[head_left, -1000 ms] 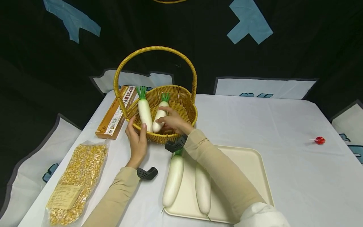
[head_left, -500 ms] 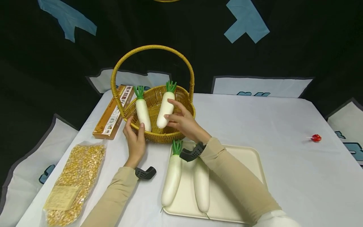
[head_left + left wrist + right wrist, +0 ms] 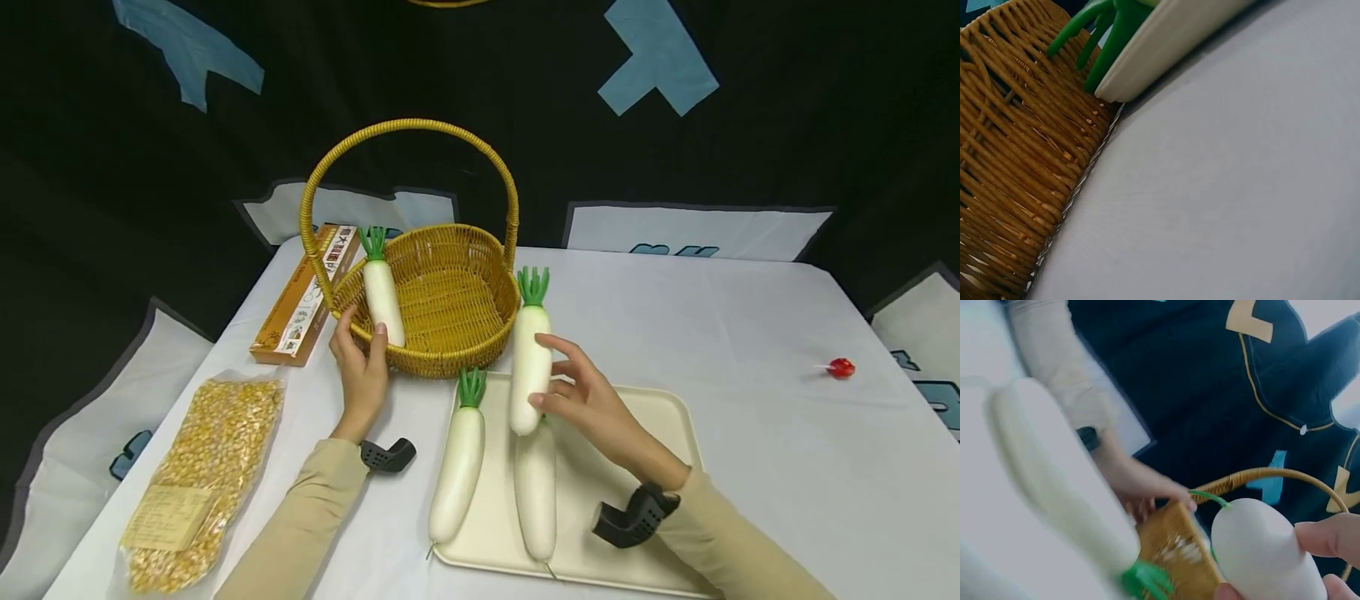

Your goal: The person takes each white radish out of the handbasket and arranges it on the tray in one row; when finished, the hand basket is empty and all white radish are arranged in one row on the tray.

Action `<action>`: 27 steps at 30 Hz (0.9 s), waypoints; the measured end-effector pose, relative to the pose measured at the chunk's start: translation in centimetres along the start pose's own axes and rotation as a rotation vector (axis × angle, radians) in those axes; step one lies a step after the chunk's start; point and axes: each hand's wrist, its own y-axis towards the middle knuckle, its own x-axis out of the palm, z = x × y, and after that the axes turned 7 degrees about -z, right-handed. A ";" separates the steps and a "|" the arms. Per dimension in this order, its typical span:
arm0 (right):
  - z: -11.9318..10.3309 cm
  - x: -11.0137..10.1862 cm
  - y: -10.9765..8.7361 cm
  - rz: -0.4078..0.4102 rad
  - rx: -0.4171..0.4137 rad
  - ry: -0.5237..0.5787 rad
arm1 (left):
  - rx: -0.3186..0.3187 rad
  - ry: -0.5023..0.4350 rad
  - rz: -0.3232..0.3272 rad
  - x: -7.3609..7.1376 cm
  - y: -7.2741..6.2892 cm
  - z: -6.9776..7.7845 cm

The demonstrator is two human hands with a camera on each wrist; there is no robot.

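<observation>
A white radish (image 3: pixel 531 367) with green leaf stubs is pinched between my right hand's (image 3: pixel 588 404) thumb and fingers. It is held leaves-up over the back edge of the cream tray (image 3: pixel 622 500); the right wrist view shows its rounded tip (image 3: pixel 1254 544) close up. On the tray lie two more radishes, the left one (image 3: pixel 459 475) and the right one (image 3: pixel 536 500), whose top is overlapped by the held one. My left hand (image 3: pixel 363 379) holds the near-left rim of the yellow wicker basket (image 3: pixel 450 362), where one radish (image 3: pixel 384 304) leans inside.
An orange-brown box (image 3: pixel 303 308) lies left of the basket, below its tall arched handle (image 3: pixel 408 125). A clear bag of corn kernels (image 3: pixel 206 475) lies at the left edge. A red lollipop (image 3: pixel 841 367) lies far right on the white-covered table (image 3: pixel 750 333).
My right hand has lifted one radish out of the basket and carried it right and towards me, over the tray's back edge. My left hand has stayed at the basket rim.
</observation>
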 end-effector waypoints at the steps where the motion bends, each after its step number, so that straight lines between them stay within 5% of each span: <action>1: 0.2 -0.3 -0.8 0.017 0.009 -0.023 | -0.001 0.003 -0.001 0.0 0.0 0.0; 12: 1.0 -2.8 -7.9 0.111 0.246 -0.350 | 0.001 0.015 0.000 -0.2 0.1 0.2; 17: 1.0 -2.6 -9.8 0.107 0.330 -0.407 | 0.013 0.018 0.008 -0.3 0.0 0.2; 27: 1.9 -2.0 -11.8 0.089 0.365 -0.392 | 0.001 0.019 -0.008 -0.3 0.0 0.2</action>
